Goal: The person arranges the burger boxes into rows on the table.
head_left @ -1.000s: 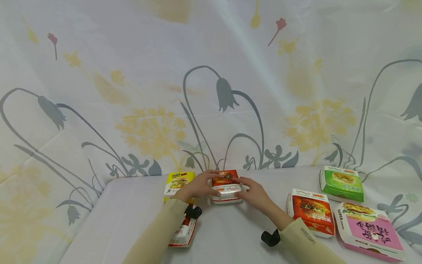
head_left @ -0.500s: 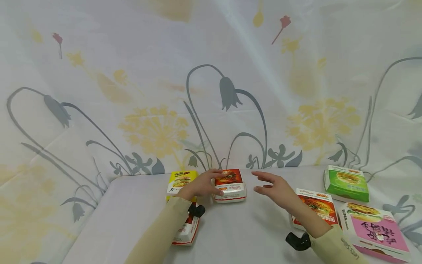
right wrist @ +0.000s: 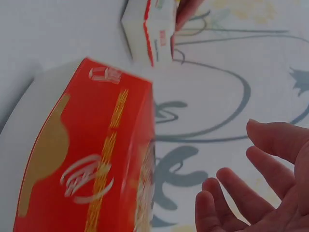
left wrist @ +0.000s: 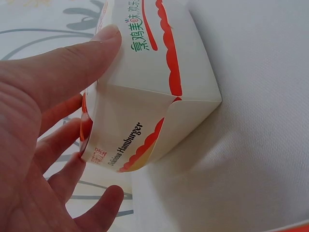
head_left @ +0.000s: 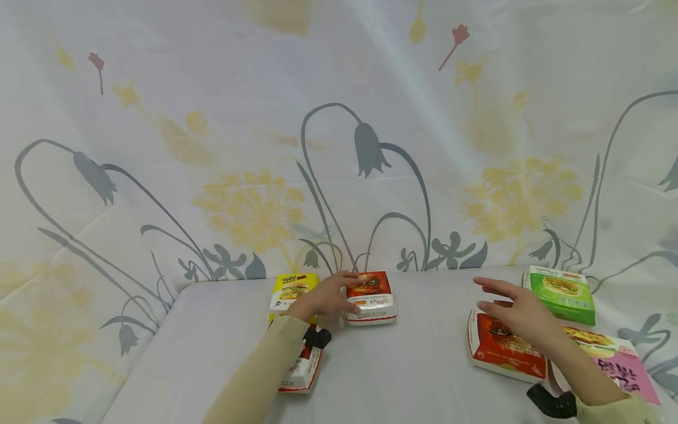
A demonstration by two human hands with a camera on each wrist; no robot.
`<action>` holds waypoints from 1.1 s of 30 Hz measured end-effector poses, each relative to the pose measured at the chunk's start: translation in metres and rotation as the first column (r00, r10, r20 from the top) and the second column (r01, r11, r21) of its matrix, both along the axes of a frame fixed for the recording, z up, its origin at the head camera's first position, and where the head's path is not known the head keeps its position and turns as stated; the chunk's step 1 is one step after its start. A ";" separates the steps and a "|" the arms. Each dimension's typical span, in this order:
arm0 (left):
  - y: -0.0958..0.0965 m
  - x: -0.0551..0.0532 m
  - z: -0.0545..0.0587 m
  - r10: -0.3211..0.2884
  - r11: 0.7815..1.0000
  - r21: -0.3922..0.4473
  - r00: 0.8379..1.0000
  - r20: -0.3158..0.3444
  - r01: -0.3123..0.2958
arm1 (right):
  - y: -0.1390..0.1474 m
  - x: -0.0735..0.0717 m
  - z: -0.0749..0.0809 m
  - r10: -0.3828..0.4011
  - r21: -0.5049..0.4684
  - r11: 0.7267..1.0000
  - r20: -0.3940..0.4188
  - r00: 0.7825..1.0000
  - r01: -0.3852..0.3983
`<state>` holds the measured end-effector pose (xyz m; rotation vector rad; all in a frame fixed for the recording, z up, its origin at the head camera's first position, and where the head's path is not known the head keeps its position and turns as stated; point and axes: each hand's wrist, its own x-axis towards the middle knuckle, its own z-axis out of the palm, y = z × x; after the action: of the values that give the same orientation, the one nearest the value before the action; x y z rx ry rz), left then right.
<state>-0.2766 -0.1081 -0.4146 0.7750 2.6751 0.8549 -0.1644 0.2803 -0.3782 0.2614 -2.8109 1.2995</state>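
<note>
My left hand point(head_left: 325, 297) holds the left end of a red and white hamburger box point(head_left: 375, 299) that sits on the white cloth near the back. In the left wrist view, the thumb point(left wrist: 91, 55) lies on the box's printed side point(left wrist: 140, 92) while the other fingers reach along its lid. My right hand point(head_left: 521, 312) hovers over a larger red burger box point(head_left: 505, 356), holding nothing, its fingers spread and loosely bent. The right wrist view shows that red box point(right wrist: 72, 145) apart from the fingertips.
A green burger box point(head_left: 564, 297) and a pink one point(head_left: 630, 374) stand at the right, the pink one partly behind my right forearm. A yellow box point(head_left: 290, 288) and another red and white box point(head_left: 303, 372) are partly hidden by my left arm. A flower-printed curtain point(head_left: 254, 194) hangs behind.
My right hand has let go of the middle hamburger box and moved right, over the larger red box. The left hand stays at the middle box.
</note>
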 end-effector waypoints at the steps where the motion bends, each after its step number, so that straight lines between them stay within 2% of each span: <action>1: 0.001 0.000 0.000 0.001 1.000 -0.002 1.000 0.001 -0.001 | 0.007 0.001 -0.001 -0.012 0.029 1.000 -0.002 1.000 0.012; 7: 0.004 0.001 0.001 -0.006 1.000 -0.013 1.000 0.001 0.006 | 0.038 0.011 -0.009 -0.088 0.147 0.985 0.007 0.996 0.086; 11: 0.004 0.001 0.004 -0.017 1.000 -0.013 1.000 0.004 0.017 | 0.049 0.013 -0.012 -0.102 0.186 0.978 0.029 0.994 0.095; 17: 0.001 0.001 0.006 -0.022 1.000 -0.012 1.000 0.000 0.022 | 0.056 0.012 -0.015 -0.111 0.252 0.964 0.075 0.991 0.089; 22: 0.001 0.001 0.007 -0.019 1.000 -0.012 1.000 0.005 0.019 | 0.057 0.009 -0.020 -0.110 0.296 0.951 0.069 0.992 0.085; 29: 0.000 0.001 0.006 -0.019 1.000 -0.011 1.000 0.012 0.019 | 0.057 0.007 -0.025 -0.068 0.322 0.945 0.050 0.996 0.049; 33: -0.001 0.002 0.005 -0.012 1.000 -0.010 1.000 0.013 0.012 | 0.057 0.004 -0.025 -0.068 0.338 0.940 0.081 0.994 0.037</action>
<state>-0.2745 -0.1088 -0.4092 0.7803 2.6584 0.8401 -0.1602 0.3375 -0.4034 0.1349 -3.0844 0.8336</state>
